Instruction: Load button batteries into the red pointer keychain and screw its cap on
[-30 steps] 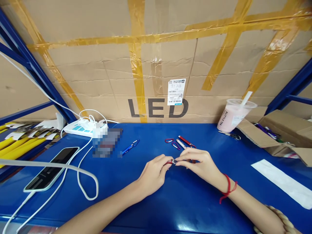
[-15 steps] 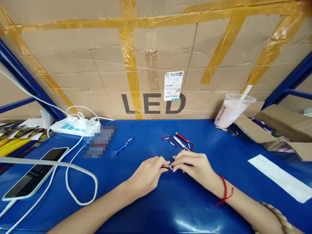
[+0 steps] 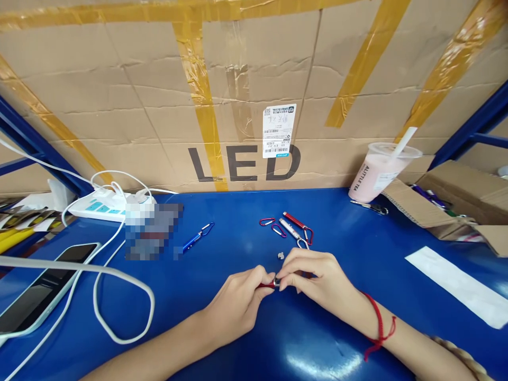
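Closest in, pinched by the grip of the left hand (image 3: 238,299) between thumb and forefinger, a slim red tube (image 3: 265,285), over the blue tabletop (image 3: 238,355). Closed on the tube's silvery end from the other side, the grip of the right hand (image 3: 322,276); too small to tell whether holding a separate part there. Judging by the pose, midway through handling that end, probably calling next for a steady left pinch and fine, straight alignment with the right fingertips. Just beyond those fingertips, loose on the tabletop, a small silver piece (image 3: 281,255). Farther off, near one another, a silver tube (image 3: 289,226) with its clip, a second red tube (image 3: 293,219) and two small carabiners (image 3: 278,230); well to the left, a blue tube (image 3: 192,242). At the back, a pink drink cup (image 3: 370,175), then a large carton (image 3: 151,121) marked LED.
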{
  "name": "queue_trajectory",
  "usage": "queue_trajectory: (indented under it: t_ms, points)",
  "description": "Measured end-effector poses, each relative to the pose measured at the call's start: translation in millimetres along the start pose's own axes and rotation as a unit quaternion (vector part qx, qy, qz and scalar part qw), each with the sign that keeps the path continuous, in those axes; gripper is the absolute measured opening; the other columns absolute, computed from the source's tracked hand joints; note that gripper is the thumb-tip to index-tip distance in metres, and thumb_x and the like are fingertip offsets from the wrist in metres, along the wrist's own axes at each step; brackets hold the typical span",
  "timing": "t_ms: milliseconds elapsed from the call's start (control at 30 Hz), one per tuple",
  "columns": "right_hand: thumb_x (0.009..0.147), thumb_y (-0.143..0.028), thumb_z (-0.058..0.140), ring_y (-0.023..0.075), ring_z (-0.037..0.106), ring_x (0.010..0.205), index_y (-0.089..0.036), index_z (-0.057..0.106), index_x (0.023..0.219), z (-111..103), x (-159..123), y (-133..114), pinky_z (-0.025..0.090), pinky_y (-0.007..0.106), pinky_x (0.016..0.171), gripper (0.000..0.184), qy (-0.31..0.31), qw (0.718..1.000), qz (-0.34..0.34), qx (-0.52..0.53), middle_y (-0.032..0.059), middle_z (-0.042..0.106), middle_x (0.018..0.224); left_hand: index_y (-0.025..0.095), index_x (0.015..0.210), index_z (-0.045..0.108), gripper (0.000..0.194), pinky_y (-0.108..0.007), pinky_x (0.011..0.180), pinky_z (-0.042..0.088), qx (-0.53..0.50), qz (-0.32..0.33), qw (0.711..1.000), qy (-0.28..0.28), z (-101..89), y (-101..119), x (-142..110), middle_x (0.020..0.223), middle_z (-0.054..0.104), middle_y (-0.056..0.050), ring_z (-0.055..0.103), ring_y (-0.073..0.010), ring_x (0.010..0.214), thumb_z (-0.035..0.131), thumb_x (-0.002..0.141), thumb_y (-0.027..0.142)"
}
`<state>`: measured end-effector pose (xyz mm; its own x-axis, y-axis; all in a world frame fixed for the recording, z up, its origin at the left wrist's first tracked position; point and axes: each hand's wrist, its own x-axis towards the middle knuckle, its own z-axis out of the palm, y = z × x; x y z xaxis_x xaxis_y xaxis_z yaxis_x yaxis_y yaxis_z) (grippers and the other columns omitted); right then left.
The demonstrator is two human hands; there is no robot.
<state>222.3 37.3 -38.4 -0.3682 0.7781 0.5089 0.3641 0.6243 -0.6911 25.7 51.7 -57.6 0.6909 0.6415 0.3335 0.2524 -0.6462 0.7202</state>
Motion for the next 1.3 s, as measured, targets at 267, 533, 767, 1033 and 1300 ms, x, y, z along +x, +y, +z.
queue_trajectory:
  t_ms: [267, 533, 767, 1033, 1300]
  points:
    - [0.080, -0.012, 0.059, 0.0066, 0.057, 0.062, -0.020, 0.068, 0.073, -1, 1, -4, 0.043, 0.016, 0.060, 0.014, 0.012, 0.998, 0.045, -0.029, -0.0017, 0.062, 0.071, 0.019, 0.081, 0.039, 0.011, -0.022, 0.075, 0.047, -0.028, -0.020, 0.999, 0.019, -0.4, 0, 3, 0.075, 0.053, 0.001, 0.050, -0.0087, 0.067, 0.036, 0.092, 0.016]
    - [0.076, -0.018, 0.066, 0.0053, 0.053, 0.054, -0.019, 0.069, 0.069, 0, 5, 0, 0.040, 0.015, 0.051, 0.008, -0.008, 0.993, 0.113, -0.020, -0.0017, 0.060, 0.065, 0.018, 0.080, 0.044, 0.009, -0.020, 0.072, 0.049, -0.047, -0.052, 0.997, 0.032, 1.5, -4, 4, 0.079, 0.060, -0.001, 0.061, -0.0116, 0.081, 0.041, 0.089, 0.016]
    - [0.075, -0.028, 0.068, 0.0041, 0.051, 0.044, -0.016, 0.070, 0.070, -4, 9, 5, 0.040, 0.015, 0.045, 0.014, -0.046, 0.982, 0.182, 0.034, 0.0005, 0.061, 0.068, 0.018, 0.080, 0.046, 0.008, -0.019, 0.068, 0.049, -0.055, -0.068, 0.996, 0.036, 2.7, -3, 5, 0.080, 0.063, -0.002, 0.063, -0.0130, 0.085, 0.043, 0.087, 0.018]
    - [0.074, -0.036, 0.068, 0.0058, 0.054, 0.047, -0.014, 0.070, 0.072, -13, 11, 3, 0.044, 0.016, 0.047, 0.022, -0.063, 0.977, 0.186, 0.079, 0.0022, 0.061, 0.071, 0.018, 0.083, 0.045, 0.006, -0.017, 0.056, 0.044, -0.040, -0.080, 0.995, 0.033, 2.4, 3, 4, 0.082, 0.062, -0.002, 0.056, -0.0091, 0.062, 0.045, 0.087, 0.023]
    - [0.076, -0.025, 0.067, 0.0044, 0.053, 0.050, -0.018, 0.069, 0.070, -9, 9, 4, 0.041, 0.016, 0.053, 0.009, -0.076, 0.988, 0.130, 0.020, -0.0024, 0.060, 0.068, 0.018, 0.079, 0.042, 0.010, -0.018, 0.061, 0.042, -0.044, -0.084, 0.996, 0.005, 1.4, 7, 3, 0.071, 0.056, 0.001, 0.052, -0.0097, 0.063, 0.039, 0.088, 0.019]
